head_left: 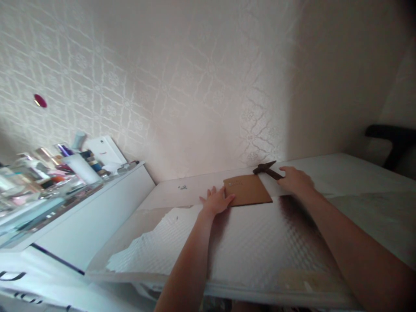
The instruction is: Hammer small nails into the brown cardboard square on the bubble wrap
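Observation:
A brown cardboard envelope [247, 190] lies flat on the white table [357, 177] near the wall. My left hand [216, 200] rests open on the table with its fingers spread, the fingertips touching the envelope's left edge. My right hand [296, 180] is closed around the handle of a dark scissors-like tool [267, 169], which lies at the envelope's far right corner. A sheet of white textured wrap [247, 247] with a torn left edge covers the table in front of the envelope.
A white shelf unit [97, 208] at the left carries several bottles and tubes [48, 169]. A few tiny dark bits [182, 187] lie near the wall. A dark chair arm [391, 136] stands at the far right. The patterned wall runs close behind the table.

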